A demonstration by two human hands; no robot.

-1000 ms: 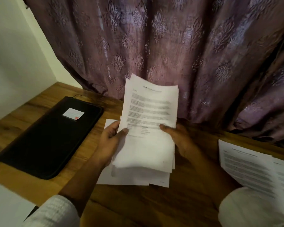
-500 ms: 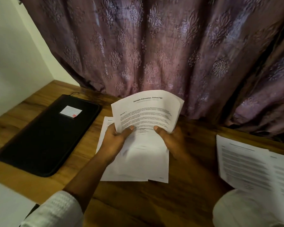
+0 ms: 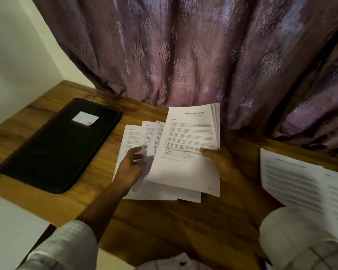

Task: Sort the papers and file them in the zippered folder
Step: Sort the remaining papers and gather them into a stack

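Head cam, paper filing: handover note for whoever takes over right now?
Right hand: grips the held stack, thumb on the top sheet, raised over the table.
Left hand: fingers relaxed over the fanned sheets lying on the table; contact unclear.
Zippered folder: lies flat and looks closed at the left.
Side pile of printed pages lies at the right edge; a white sheet lies near left.
Done: papers split into piles.
Left: finish sorting, open the folder, file the piles, zip it.
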